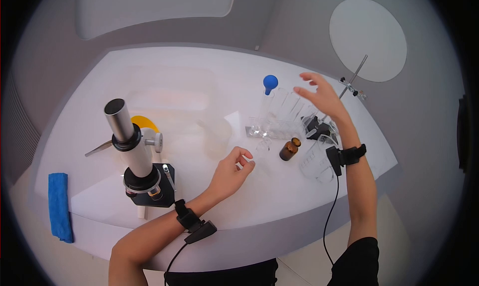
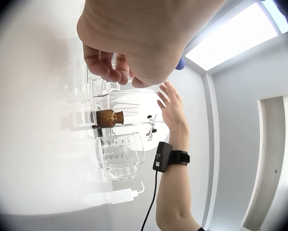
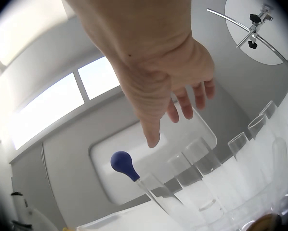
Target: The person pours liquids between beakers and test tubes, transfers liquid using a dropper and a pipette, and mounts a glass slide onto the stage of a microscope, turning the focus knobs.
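My right hand is raised over the back right of the table, fingers spread and holding nothing. Just left of it, a dropper with a blue rubber bulb stands in a glass tube. Several clear test tubes stand in a clear rack below this hand. Over the middle of the table, my left hand hovers with loosely bent fingers and nothing in its grasp. A brown glass bottle, without a cap, stands to its right, between the rack and a clear glass beaker.
A microscope stands at the left, with a yellow disc behind it. Farther left lies a folded blue cloth. A metal stand with a clamp rises at the back right. In the left wrist view, a white wash bottle stands past the beaker.
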The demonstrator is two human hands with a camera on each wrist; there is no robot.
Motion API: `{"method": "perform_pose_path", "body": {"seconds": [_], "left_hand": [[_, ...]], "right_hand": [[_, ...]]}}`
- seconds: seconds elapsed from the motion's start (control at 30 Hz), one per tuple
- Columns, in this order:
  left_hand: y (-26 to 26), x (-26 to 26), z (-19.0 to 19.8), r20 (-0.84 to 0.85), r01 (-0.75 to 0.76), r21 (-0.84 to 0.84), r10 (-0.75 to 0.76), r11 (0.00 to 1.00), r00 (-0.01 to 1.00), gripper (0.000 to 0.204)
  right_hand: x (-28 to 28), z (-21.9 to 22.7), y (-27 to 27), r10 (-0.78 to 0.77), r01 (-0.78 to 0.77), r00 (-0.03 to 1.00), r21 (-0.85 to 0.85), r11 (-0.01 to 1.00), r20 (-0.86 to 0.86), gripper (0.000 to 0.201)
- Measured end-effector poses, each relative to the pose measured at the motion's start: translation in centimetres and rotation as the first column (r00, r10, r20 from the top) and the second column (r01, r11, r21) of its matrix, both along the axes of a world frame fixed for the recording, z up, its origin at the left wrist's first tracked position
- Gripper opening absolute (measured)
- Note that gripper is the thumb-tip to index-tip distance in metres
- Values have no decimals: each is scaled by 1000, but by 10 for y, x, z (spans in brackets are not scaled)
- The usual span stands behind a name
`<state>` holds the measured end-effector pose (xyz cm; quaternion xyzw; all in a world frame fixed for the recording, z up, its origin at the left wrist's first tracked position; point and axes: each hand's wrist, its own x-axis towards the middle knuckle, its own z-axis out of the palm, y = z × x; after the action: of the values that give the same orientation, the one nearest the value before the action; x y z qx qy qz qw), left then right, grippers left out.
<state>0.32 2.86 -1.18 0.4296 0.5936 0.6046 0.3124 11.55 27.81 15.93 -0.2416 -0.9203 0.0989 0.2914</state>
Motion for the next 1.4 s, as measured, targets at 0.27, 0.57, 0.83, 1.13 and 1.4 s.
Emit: {"method": "perform_pose_path", "body": {"seconds": [0.27,0.57,0.83,1.13,1.4], "left_hand": [[2,0,-2,65,31,7,-31,999,997,18],[2,3,6,127,23,-42,-18,999,992,15],[1,2,4,142,11,-12,-9,1000,990,15],[0,1,3,122,33,1,-33,999,992,18],[1,-1,0,56,38,0,-38,999,998,20]], "right_hand": [[149,31,40,-260,263,965,86,961,-46,39],[230,-24,69,-418,435,885,-46,899,206,49],[188,-72,78,-117,243,912,-290,926,393,90],[174,-63,75,-241,320,908,-198,926,342,81],[205,35,-7,-298,296,951,37,954,77,72]]}}
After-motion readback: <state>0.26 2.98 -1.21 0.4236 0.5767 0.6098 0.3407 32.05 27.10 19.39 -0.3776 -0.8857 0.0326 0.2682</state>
